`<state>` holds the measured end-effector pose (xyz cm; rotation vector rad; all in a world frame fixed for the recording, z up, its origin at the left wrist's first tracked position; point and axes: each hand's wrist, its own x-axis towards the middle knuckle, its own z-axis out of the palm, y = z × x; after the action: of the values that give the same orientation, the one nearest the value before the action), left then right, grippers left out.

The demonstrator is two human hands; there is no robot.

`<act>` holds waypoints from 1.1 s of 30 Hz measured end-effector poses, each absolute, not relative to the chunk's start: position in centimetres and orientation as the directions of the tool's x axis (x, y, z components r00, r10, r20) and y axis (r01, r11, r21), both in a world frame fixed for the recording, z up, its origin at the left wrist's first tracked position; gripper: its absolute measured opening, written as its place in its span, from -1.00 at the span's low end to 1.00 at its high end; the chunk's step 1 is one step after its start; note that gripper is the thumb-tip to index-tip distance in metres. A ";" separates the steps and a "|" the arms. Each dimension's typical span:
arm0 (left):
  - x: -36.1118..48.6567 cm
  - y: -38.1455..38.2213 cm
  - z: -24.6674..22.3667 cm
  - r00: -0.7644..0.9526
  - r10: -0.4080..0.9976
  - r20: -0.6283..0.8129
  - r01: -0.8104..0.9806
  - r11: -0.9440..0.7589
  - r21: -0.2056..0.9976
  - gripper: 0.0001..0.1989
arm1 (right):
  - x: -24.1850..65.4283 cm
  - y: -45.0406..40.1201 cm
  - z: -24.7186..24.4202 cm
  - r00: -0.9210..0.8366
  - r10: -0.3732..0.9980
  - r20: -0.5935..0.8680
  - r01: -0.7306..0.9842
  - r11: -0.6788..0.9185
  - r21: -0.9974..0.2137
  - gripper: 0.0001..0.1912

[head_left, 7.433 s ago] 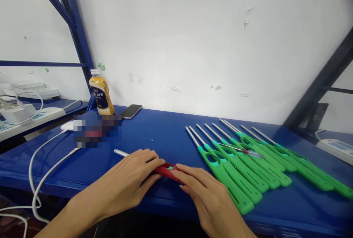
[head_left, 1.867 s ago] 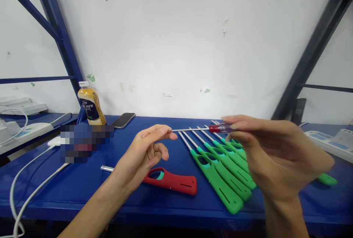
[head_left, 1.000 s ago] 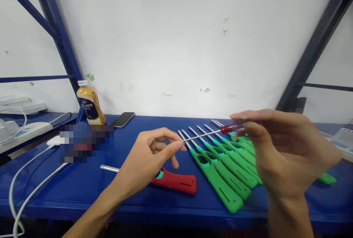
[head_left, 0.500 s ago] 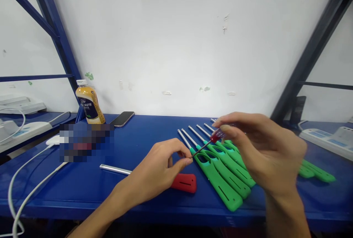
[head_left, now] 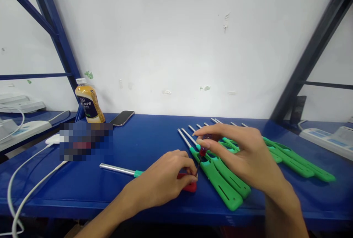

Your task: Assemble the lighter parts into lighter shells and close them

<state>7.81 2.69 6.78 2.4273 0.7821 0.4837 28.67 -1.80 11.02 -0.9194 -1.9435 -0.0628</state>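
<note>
My right hand [head_left: 239,153] grips the dark red handle of a small screwdriver [head_left: 202,152] between thumb and fingers. The shaft slants down to the tip. There my left hand [head_left: 168,175] is closed in a pinch around it; any small part between those fingertips is hidden. Under them lies a lighter with a red handle [head_left: 190,187], a teal collar and a long metal tube [head_left: 117,169] pointing left. My left hand covers its middle. Right beside it, several green long-necked lighters [head_left: 220,184] lie in a fanned row, partly behind my right hand.
The blue table [head_left: 149,131] meets a white wall. A drink bottle [head_left: 89,102] stands at the back left, near a phone [head_left: 123,118] and a blurred-out patch [head_left: 85,142]. White cables [head_left: 30,194] run along the left. Blue frame posts [head_left: 52,28] rise at the sides.
Both hands have moved down with the screwdriver, which now stands steeper. Its tip has come from above the table to the end of the red handle. The right hand has also shifted left.
</note>
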 end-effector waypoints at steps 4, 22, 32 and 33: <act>7.9 2.9 6.6 0.779 0.611 0.145 0.431 -0.688 0.583 -0.79 | 28.8 -1.7 11.1 -0.316 0.642 0.699 0.637 0.689 -0.346 -0.88; 7.7 2.9 6.1 0.781 0.597 0.185 0.436 -0.733 0.523 -0.79 | 28.6 -1.7 11.3 -0.318 0.665 0.676 0.653 0.671 -0.353 -0.92; 7.5 2.8 6.0 0.784 0.594 0.183 0.430 -0.731 0.530 -0.80 | 28.4 -1.6 11.1 -0.353 0.681 0.641 0.646 0.674 -0.360 -0.92; 7.5 2.8 6.0 0.785 0.592 0.184 0.428 -0.732 0.530 -0.80 | 28.4 -1.6 11.1 -0.354 0.683 0.639 0.644 0.673 -0.364 -0.93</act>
<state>7.53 2.79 6.02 2.5066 0.7640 0.4739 28.42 -1.60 11.10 -1.0202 -2.0798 0.0627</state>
